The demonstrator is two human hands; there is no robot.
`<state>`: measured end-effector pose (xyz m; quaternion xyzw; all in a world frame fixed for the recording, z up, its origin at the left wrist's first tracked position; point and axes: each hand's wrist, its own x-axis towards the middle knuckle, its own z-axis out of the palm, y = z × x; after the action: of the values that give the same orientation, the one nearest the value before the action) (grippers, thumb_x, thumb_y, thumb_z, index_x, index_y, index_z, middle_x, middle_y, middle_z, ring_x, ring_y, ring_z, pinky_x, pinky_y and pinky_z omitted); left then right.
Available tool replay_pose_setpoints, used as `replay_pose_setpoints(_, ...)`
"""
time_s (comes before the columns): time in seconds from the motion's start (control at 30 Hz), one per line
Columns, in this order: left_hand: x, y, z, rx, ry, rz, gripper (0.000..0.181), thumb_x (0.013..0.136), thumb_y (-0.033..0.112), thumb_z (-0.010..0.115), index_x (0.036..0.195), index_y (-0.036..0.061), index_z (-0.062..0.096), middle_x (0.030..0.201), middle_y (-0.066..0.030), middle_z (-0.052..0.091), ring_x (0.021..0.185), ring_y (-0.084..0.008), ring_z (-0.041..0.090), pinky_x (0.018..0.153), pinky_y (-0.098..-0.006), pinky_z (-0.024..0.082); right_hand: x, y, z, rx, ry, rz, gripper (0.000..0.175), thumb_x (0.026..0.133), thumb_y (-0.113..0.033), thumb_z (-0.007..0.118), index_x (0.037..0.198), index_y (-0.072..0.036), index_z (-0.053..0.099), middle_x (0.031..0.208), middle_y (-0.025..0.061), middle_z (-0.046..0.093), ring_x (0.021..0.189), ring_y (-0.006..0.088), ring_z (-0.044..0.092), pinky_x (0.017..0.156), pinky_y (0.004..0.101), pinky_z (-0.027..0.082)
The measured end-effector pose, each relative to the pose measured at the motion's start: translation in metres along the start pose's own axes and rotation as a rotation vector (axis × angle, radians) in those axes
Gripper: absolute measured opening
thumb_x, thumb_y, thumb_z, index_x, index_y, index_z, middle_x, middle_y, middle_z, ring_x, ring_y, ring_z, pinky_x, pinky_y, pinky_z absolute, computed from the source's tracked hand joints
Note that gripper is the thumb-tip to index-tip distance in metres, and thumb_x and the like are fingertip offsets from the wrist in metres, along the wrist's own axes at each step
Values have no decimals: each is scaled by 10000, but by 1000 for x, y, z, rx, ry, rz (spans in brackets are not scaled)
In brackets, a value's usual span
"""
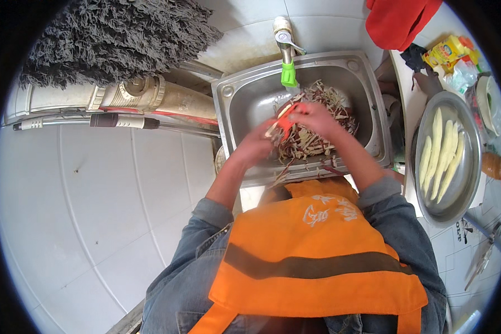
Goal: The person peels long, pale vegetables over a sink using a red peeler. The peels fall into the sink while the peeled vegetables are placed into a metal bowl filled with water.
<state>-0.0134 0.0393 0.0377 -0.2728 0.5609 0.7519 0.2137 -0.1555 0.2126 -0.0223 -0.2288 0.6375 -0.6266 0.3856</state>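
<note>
My left hand (254, 147) holds a long, slim root vegetable (284, 109), its dark red skin partly stripped to pale flesh. In my right hand (317, 119) is a red-handled peeler (288, 120), laid against the root; its blade is blurred. Both hands are over a stainless steel sink (246, 100). Beneath and beyond them lies a heap of red and cream peelings (307, 144), with some scraps on the sink's front rim. The tap's green nozzle (289, 74) points into the basin beyond my hands, and water seems to run from it.
To the right, a metal bowl (455, 211) holds several peeled pale yellow roots (446, 154). Yellow packages (446, 52) and plastic bags sit behind it. Scissors (484, 254) lie nearer me. A grey mop head (121, 37) and red cloth (401, 21) hang above.
</note>
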Motion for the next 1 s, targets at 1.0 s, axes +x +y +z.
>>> replay_pose_setpoints(1.0, 25, -16, -22, -373, -77, -37, 498, 758, 59, 458, 1255, 52, 425, 654, 23, 384, 469, -51, 338, 384, -185, 289, 14, 34, -25, 94, 109, 34, 169, 810, -174, 634, 903, -33, 655, 804, 2, 611, 711, 76, 534, 631, 228, 427)
